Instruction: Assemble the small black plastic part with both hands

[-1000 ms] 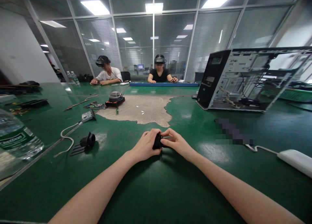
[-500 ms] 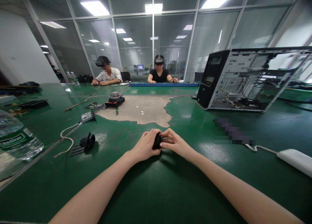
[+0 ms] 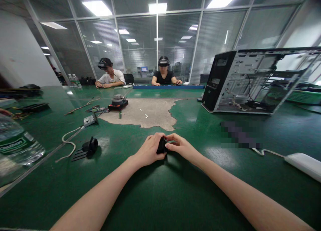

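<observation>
A small black part (image 3: pixel 161 146) sits between my hands just above the green tabletop; its exact kind is hard to make out. My left hand (image 3: pixel 149 148) is closed round it from the left, thumb below and fingers over the top. From the right, the bent fingers and thumb of my right hand (image 3: pixel 179 146) pinch its side. Both hands hide much of the part. To the left lies a black plastic piece with a round end and several prongs (image 3: pixel 87 146).
A large water bottle (image 3: pixel 18 142) stands at the left. Near it are a metal bracket with a cable (image 3: pixel 89 120) and a heatsink-like part (image 3: pixel 118 102). An open computer case (image 3: pixel 220 83) stands right, near a white power strip (image 3: pixel 304 165). Two people sit across the table (image 3: pixel 140 197).
My right thumb and fingers have shifted slightly on the black part. My left hand stays nearly the same. A hand has appeared at the left edge by the bottle.
</observation>
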A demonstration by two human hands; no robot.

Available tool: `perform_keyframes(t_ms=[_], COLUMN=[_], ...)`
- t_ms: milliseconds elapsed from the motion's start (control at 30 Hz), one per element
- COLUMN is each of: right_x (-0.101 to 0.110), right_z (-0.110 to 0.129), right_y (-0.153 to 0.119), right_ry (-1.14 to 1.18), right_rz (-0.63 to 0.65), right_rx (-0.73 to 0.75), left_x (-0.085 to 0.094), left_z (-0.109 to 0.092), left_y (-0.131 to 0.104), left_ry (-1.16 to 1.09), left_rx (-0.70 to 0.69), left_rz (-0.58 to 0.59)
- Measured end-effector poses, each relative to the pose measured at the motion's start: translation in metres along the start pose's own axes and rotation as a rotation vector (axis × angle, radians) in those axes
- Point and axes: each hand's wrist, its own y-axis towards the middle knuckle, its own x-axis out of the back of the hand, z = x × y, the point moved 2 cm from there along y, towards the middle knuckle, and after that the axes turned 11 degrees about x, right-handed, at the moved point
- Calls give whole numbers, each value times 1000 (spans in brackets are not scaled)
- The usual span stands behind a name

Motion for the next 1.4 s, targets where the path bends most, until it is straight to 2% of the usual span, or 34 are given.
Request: perform_keyframes(t_ms=[167, 467, 600, 733, 1033, 1200, 1267, 1400], right_x=[-2, -4, -3, -3, -5, 6, 12, 12], right_z=[3, -2, -2, 3, 9, 13, 9, -3], right_y=[-2, 1, 0, -3, -3, -3, -3, 1], right_ry=[87, -37, -64, 19, 8, -61, -97, -33], right_rz=[71, -50, -6, 52, -7, -66, -116, -114], right_rx=[67, 47, 3, 37, 50, -64, -122, -189], left_x=[-1, 0, 0, -1, -1, 0, 1, 1], left_z=[0, 1, 0, 1, 0, 3, 5, 7], left_y=[0, 1, 1, 0, 1, 1, 1, 0], left_ry=[-18, -6, -11, -21, -13, -9, -11, -23], left_rx=[10, 6, 5, 9, 14, 25, 45, 57], left_rz=[3, 0, -2, -3, -4, 4, 8, 13])
